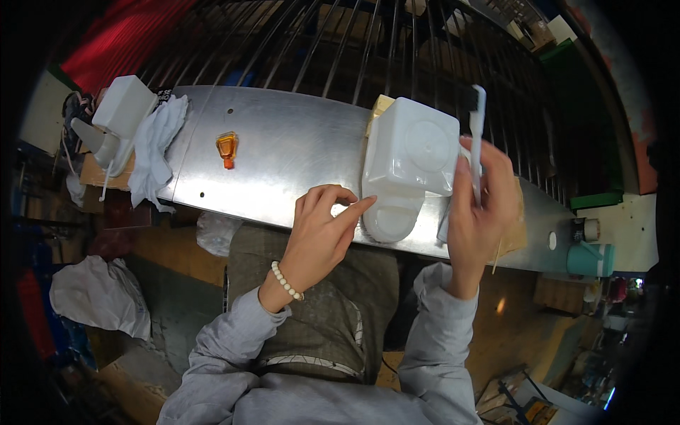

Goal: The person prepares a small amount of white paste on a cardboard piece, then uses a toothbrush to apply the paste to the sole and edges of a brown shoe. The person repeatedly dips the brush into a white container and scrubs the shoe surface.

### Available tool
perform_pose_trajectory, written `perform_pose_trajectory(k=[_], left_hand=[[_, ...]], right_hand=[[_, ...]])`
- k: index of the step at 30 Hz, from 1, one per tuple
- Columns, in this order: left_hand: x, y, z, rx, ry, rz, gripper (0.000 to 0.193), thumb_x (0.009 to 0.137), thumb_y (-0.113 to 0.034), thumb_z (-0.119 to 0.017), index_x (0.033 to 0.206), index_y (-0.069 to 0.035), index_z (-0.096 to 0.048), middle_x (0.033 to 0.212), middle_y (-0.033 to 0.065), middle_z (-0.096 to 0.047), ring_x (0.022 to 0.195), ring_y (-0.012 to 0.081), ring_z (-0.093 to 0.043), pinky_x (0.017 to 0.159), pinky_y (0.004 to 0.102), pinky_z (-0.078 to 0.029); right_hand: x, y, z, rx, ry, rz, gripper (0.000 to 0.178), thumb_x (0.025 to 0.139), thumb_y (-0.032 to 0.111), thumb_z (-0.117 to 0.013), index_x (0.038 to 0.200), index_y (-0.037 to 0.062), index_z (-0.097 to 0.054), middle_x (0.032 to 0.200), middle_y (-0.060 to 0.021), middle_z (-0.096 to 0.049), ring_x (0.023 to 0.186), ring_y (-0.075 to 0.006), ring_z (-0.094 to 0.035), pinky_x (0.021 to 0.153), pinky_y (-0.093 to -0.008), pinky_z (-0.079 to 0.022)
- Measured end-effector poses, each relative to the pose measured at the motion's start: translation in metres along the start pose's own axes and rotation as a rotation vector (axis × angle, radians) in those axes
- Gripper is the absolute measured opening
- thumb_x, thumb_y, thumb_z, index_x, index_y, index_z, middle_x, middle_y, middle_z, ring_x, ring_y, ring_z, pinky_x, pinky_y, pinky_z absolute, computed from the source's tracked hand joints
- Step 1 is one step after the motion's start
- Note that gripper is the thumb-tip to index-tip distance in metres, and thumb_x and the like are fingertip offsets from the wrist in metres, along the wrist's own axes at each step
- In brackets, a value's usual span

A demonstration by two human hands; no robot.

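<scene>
Right hand gripping a toothbrush-like brush beside a white container

The right hand [486, 216] is holding a white brush [478, 117] nearly upright, its dark bristles facing left. That hand's grip is closing around the handle between thumb and fingers. The white plastic container [423, 145] is sitting over the metal surface [283, 149], just left of the brush, its square face with a round mark turning upward. A rounded white part is showing below it; whether it is belonging to the container is unclear.

The left hand [315, 230], wearing a pale beaded bracelet [284, 282], is reaching toward the container's near left side. Its grip is standing partly open, fingers curling, with nothing visibly held; whether a fingertip is touching the plastic cannot be told.

Well to the left, a small amber bottle [227, 145] with an orange cap is lying on the surface. Farther left, a crumpled white cloth [157, 145] is draping over the surface beside another white container [124, 103]. A teal cup [590, 259] is standing near the right end.
</scene>
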State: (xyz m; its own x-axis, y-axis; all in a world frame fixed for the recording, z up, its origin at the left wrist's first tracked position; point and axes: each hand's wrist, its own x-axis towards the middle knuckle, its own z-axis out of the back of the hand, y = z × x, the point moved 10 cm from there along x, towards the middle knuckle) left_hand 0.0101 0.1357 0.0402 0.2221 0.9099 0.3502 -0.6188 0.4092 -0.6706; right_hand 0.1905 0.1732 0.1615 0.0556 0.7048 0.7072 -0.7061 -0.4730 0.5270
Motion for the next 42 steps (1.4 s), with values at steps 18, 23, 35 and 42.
perform_pose_trajectory(k=[18, 23, 35, 42], left_hand=[[-0.015, 0.012, -0.009, -0.122, -0.038, 0.064, 0.020, 0.085, -0.007, -0.077, 0.105, -0.011, -0.074, 0.105, 0.0032, -0.067, 0.123, 0.0301, -0.057, 0.107, 0.0462, -0.042], [-0.026, 0.011, -0.014, -0.094, -0.112, 0.061, 0.025, 0.077, -0.011, -0.085, 0.100, -0.012, -0.077, 0.102, 0.0027, -0.068, 0.120, 0.0289, -0.059, 0.108, 0.0497, -0.043], [-0.027, 0.006, -0.017, -0.017, -0.269, 0.016, 0.018, 0.072, -0.006, -0.086, 0.087, -0.010, -0.078, 0.084, 0.0016, -0.069, 0.107, 0.0273, -0.066, 0.107, 0.0513, -0.045], [-0.025, 0.007, -0.022, -0.037, -0.138, 0.021, 0.016, 0.077, 0.000, -0.080, 0.089, -0.007, -0.072, 0.092, 0.0035, -0.068, 0.110, 0.0279, -0.066, 0.110, 0.0512, -0.043]], right_hand=[[-0.002, -0.030, -0.048, 0.011, 0.262, -0.031, 0.054, 0.079, 0.022, -0.088, 0.124, 0.0016, -0.067, 0.136, -0.0197, -0.065, 0.110, -0.0323, -0.071, 0.089, -0.0381, -0.058], [-0.005, -0.038, -0.050, 0.083, 0.220, -0.110, 0.054, 0.074, 0.024, -0.092, 0.118, 0.0029, -0.070, 0.139, -0.0216, -0.063, 0.113, -0.0366, -0.070, 0.090, -0.0393, -0.057], [-0.003, -0.033, -0.047, 0.037, 0.182, -0.068, 0.055, 0.072, 0.026, -0.092, 0.118, 0.0053, -0.070, 0.139, -0.0227, -0.063, 0.107, -0.0353, -0.072, 0.086, -0.0389, -0.057], [0.002, -0.022, -0.056, -0.180, 0.546, 0.024, 0.098, 0.050, 0.024, -0.098, 0.141, 0.0150, -0.061, 0.151, -0.0229, -0.053, 0.114, -0.0372, -0.069, 0.092, -0.0407, -0.057]])
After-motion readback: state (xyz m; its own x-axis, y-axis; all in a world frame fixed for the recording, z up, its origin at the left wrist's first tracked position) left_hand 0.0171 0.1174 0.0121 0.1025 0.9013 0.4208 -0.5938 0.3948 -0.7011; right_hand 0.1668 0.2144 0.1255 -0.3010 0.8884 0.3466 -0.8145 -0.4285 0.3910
